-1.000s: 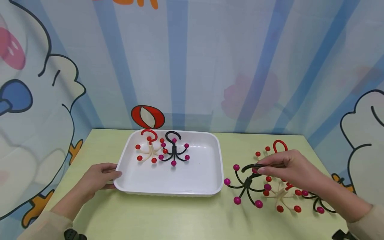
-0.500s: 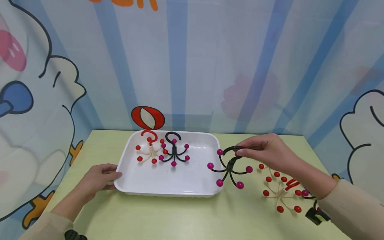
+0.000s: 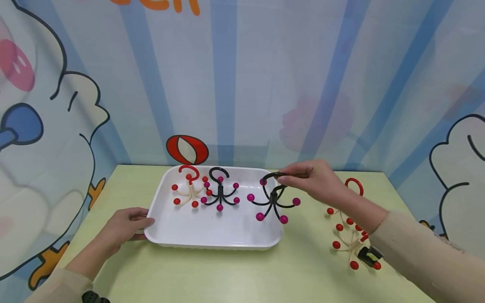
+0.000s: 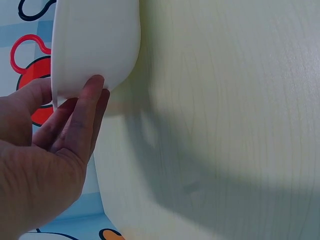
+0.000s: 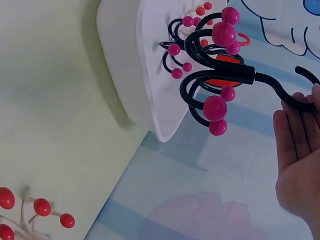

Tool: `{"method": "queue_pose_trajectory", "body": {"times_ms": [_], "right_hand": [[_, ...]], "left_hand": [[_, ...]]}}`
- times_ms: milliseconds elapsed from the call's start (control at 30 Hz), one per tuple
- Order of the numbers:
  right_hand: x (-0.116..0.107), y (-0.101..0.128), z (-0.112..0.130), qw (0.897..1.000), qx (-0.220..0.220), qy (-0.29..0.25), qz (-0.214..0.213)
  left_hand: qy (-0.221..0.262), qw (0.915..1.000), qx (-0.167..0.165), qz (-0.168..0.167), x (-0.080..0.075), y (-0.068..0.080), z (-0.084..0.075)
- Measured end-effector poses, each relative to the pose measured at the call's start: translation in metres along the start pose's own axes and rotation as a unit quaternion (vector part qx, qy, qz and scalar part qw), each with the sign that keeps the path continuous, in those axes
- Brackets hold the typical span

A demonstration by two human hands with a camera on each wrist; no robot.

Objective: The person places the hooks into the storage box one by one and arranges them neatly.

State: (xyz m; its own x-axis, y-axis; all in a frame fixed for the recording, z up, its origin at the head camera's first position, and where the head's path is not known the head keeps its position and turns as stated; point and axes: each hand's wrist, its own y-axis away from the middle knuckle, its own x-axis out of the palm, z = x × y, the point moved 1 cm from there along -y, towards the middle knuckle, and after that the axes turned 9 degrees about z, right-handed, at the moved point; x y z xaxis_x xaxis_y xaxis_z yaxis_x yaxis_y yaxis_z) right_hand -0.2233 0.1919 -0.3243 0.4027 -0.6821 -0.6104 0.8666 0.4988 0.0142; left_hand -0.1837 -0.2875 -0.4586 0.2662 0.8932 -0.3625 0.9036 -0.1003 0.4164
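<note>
My right hand (image 3: 314,181) pinches a black multi-arm hook (image 3: 273,198) by its curved top. Its several bent arms end in magenta balls and hang over the right side of the white tray (image 3: 212,233). In the right wrist view the hook (image 5: 240,75) stretches sideways from the fingertips. My left hand (image 3: 126,225) grips the tray's left edge, thumb at the rim and fingers against the outer wall, as the left wrist view shows with the hand (image 4: 60,135). Inside the tray lie a cream hook (image 3: 192,191) with red balls and another black hook (image 3: 220,192).
Right of the tray, cream hooks with red balls (image 3: 352,244) lie on the pale green table (image 3: 212,275), partly hidden by the right forearm. A printed backdrop (image 3: 250,84) stands along the table's back edge.
My right hand has carried the black hook leftward and up, from over the table beside the tray to over the tray's right side. The left hand stays on the tray.
</note>
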Motion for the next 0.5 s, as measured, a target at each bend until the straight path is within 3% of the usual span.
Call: {"method": "queue_pose_trajectory", "body": {"times_ms": [500], "right_hand": [[0.018, -0.04, 0.0, 1.0, -0.005, -0.004, -0.023]], "left_hand": [[0.006, 0.9999, 0.01, -0.002, 0.0, 0.0, 0.002]]}}
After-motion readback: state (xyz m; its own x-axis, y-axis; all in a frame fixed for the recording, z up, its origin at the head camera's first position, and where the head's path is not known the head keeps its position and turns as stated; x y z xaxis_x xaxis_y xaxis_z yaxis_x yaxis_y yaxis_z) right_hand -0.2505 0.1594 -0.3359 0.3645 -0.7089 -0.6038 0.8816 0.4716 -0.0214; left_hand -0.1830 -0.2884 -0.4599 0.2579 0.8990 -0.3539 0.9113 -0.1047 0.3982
